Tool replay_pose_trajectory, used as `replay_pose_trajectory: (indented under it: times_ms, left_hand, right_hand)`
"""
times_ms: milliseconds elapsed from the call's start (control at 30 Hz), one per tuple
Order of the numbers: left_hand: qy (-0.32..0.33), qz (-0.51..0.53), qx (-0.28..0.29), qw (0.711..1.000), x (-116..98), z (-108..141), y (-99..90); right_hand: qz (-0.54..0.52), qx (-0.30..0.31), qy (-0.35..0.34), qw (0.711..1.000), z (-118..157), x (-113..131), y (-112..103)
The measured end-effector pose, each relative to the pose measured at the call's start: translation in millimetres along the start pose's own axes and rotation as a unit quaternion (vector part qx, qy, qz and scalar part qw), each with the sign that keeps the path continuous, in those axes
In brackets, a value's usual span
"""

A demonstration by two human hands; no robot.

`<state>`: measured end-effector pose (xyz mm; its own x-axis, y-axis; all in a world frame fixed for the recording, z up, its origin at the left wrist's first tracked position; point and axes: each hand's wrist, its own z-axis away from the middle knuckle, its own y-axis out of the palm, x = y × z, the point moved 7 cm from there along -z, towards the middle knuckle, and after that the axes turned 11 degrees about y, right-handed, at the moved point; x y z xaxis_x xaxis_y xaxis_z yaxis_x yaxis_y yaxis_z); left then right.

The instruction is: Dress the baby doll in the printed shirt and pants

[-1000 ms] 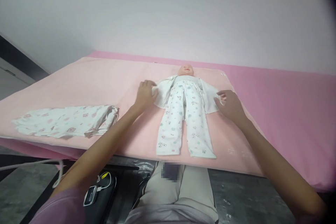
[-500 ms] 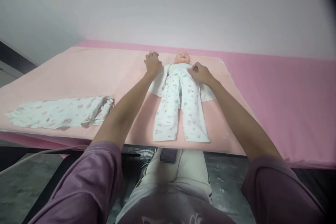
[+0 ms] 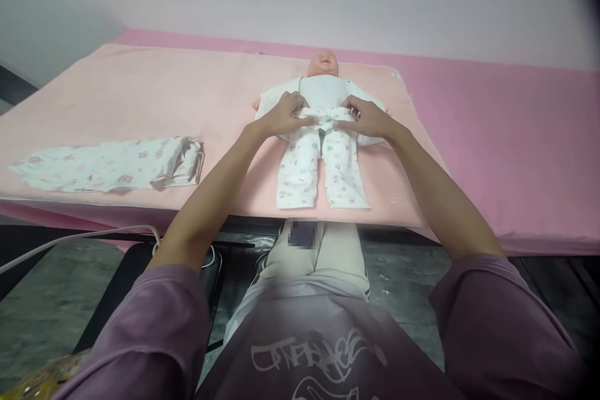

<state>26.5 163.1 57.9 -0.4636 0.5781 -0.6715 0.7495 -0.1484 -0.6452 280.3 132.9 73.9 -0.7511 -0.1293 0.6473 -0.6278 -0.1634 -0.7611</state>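
A baby doll (image 3: 323,64) lies on its back in a white long-sleeved top (image 3: 324,92), its head toward the wall. White printed baby pants (image 3: 300,165) are spread over its lower body, legs pointing toward me. My left hand (image 3: 289,114) grips the waistband at its left side, thumb on the outside. On the other side of the waistband, my right hand (image 3: 363,115) pinches the cloth the same way. Between the hands the waistband is bunched and pulled down. Fingertips of both hands are partly hidden by the cloth.
A folded printed cloth (image 3: 112,162) lies at the left on the light pink cover (image 3: 225,75). Darker pink fabric (image 3: 506,150) covers the table's right part. A white cable (image 3: 94,234) runs past the front edge at lower left, above a black seat (image 3: 126,287).
My left hand has come from beside the doll to the pants' waistband. Both hands have drawn the waistband down, uncovering more of the white top. The view has tilted lower.
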Motion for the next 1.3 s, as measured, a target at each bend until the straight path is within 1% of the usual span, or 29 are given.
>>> replay_pose_trajectory:
  times_ms: [133,200,267,333,400,500,567,700,800,867,967,1067,1200,1300]
  left_hand:
    - [0.023,-0.065,0.055,0.996,-22,28,7.1]
    - [0.017,-0.089,0.059,0.994,-30,39,11.3]
    - [0.01,-0.094,0.051,0.994,-36,47,14.9]
    - [0.007,-0.079,0.035,0.996,-37,54,16.8]
    - [-0.013,-0.046,0.037,0.998,-32,59,18.9]
    - [-0.055,-0.007,0.075,0.996,-21,66,22.8]
    - [-0.059,-0.01,0.09,0.994,-19,67,23.2]
    - [-0.033,-0.063,0.096,0.993,-30,67,24.0]
    - [-0.007,-0.109,0.078,0.991,-40,71,22.7]
    - [0.006,-0.109,0.074,0.991,-44,78,21.6]
    - [0.001,-0.067,0.105,0.992,-43,90,22.9]
    - [-0.02,-0.035,0.14,0.989,-43,100,23.6]
    - [-0.057,-0.04,0.172,0.983,-51,106,22.9]
    - [-0.053,-0.062,0.194,0.978,-62,110,23.4]
  right_hand:
    - [0.039,0.029,0.023,0.999,16,-4,5]
    - [0.045,0.035,0.018,0.998,26,-3,10]
    - [0.046,0.024,0.015,0.999,37,-2,14]
    - [0.046,0.002,0.021,0.999,46,-3,16]
    - [0.046,-0.008,0.032,0.998,53,-4,18]
    - [0.052,0.024,0.048,0.997,58,-6,23]
    - [0.054,0.045,0.052,0.996,59,-7,26]
    - [0.044,0.047,0.042,0.997,64,-5,29]
    - [0.044,0.05,0.047,0.997,73,-4,31]
    - [0.051,0.065,0.056,0.995,80,-5,33]
    - [0.072,0.096,0.058,0.991,88,-6,34]
    - [0.107,0.127,0.059,0.984,92,-6,34]
    - [0.152,0.156,0.052,0.975,97,-6,37]
    - [0.179,0.151,0.039,0.971,101,-6,43]
